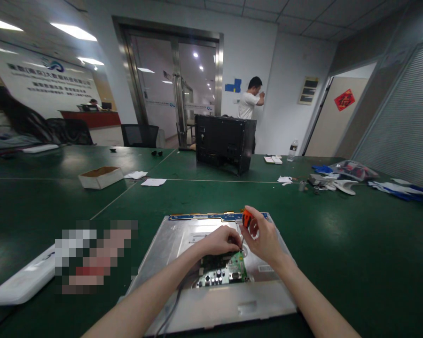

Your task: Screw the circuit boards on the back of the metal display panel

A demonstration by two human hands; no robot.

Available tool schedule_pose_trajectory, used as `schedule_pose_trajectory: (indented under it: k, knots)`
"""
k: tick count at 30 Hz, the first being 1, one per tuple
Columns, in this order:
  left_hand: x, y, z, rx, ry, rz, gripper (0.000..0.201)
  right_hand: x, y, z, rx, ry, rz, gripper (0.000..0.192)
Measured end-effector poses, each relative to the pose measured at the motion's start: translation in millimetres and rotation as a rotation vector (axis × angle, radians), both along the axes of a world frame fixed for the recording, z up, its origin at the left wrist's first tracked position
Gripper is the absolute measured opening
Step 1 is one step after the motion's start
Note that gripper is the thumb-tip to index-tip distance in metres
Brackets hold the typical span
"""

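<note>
Two hands are working over the green circuit board on the metal panel: right hand gripping an orange screwdriver, left hand curling closed beside its tip. Panel labels are staying unreadable.

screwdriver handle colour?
Orange, with black; the screwdriver sits in the right hand, head view.

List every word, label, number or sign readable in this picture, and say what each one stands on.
No text can be read.
White wall sign with blue logo: rows of characters, too blurred.
Red diamond paper on the beige door: one dark character, too blurred.
Small white labels on the silver metal monitor back panel: too small.
Green circuit board under both hands: markings too small.
</note>
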State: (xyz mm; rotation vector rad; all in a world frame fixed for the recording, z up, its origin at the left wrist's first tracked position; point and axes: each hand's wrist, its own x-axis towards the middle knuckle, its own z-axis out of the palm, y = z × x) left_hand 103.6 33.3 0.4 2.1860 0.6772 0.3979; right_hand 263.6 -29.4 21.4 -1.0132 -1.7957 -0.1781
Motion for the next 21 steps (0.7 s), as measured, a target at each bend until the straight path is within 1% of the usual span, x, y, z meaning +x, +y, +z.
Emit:
schedule_pose_trajectory:
  k: [5,12,17,21]
  knots:
    - [0.2,0.6,-0.8,0.011,0.002,0.002,0.012,0.0,0.4,0.1,0.014,-0.012,-0.015,0.039]
    - [-0.5,1.3,-2.6,0.002,-0.011,-0.017,0.014,0.6,-2.6,2.2,-0.022,-0.012,0.061,0.046]
    - [-0.7,1.8,-3.5,0.021,0.014,-0.005,0.014,-0.5,-2.4,0.8,0.0,0.002,0.021,0.044]
    - [-0.7,1.6,-2.4,0.035,0.004,-0.021,0.014,-1.2,-0.4,-1.0,0.025,0.002,-0.015,0.04]
